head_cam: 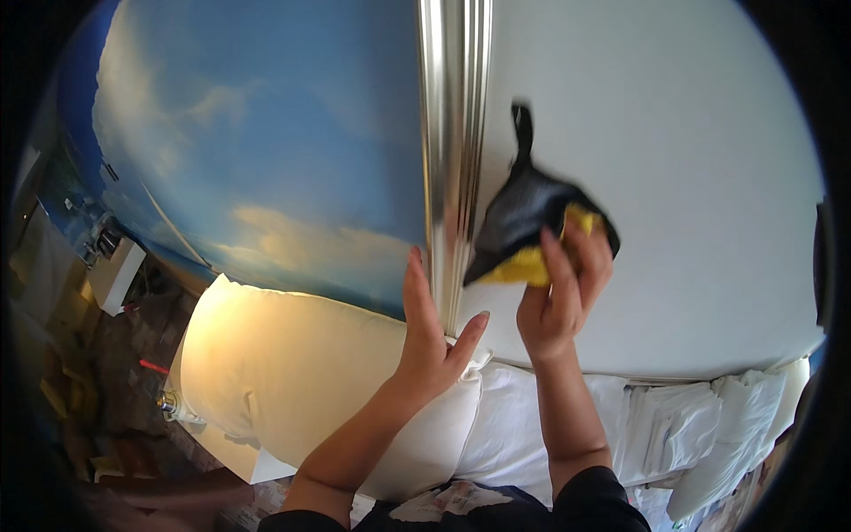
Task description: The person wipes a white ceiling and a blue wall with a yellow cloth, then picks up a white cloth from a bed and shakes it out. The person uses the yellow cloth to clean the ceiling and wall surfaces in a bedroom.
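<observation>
A black and yellow cloth pad (525, 206) with a hanging loop is gripped in my right hand (565, 286), in front of a plain white panel (665, 166). My left hand (435, 332) is raised with thumb and fingers apart and holds nothing. Its fingertips are beside a shiny silver ridged frame strip (452, 153); whether they touch it I cannot tell. Left of the strip is a wall picture of blue sky and clouds (286, 133). The pad is slightly blurred.
A large cream pillow (286, 359) stands below the sky picture, at my left forearm. Folded white cloths (671, 425) and a white pillow (731, 425) lie at the lower right. A white bedside surface (239, 459) is at the lower left, with a small metal-topped item (169, 402) near it.
</observation>
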The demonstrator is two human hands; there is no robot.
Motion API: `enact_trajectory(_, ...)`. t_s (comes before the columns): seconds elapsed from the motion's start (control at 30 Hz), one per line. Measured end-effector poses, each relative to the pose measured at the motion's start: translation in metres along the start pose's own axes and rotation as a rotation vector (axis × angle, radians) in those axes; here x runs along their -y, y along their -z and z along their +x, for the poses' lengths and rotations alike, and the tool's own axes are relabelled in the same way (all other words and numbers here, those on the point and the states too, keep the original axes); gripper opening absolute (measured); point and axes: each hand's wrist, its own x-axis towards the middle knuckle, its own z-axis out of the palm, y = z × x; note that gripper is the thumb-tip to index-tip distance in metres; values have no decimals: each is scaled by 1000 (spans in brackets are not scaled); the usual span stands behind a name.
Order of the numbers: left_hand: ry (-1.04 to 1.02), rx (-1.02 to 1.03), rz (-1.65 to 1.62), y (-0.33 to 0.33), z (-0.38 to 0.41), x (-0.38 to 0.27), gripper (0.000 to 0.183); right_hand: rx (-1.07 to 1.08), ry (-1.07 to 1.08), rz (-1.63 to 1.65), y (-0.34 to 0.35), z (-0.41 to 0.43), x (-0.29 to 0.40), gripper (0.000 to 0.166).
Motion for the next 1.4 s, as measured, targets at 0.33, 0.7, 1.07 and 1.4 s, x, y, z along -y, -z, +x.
enact_trajectory(0.33,-67,11,-51,4,11,9,77,160,-20,-270,-41,53,27,65)
enact_trajectory(0.7,69,12,-116,-11,5,11,101,147,13,-313,-46,-78,1,38)
enact_trajectory(1.07,261,29,-252,17,-59,-16,70,485,-343,283,-6,-105,62,31)
enact_trajectory(1.4,333,9,-252,87,-83,-34,82,616,-990,1320,21,-86,101,57)
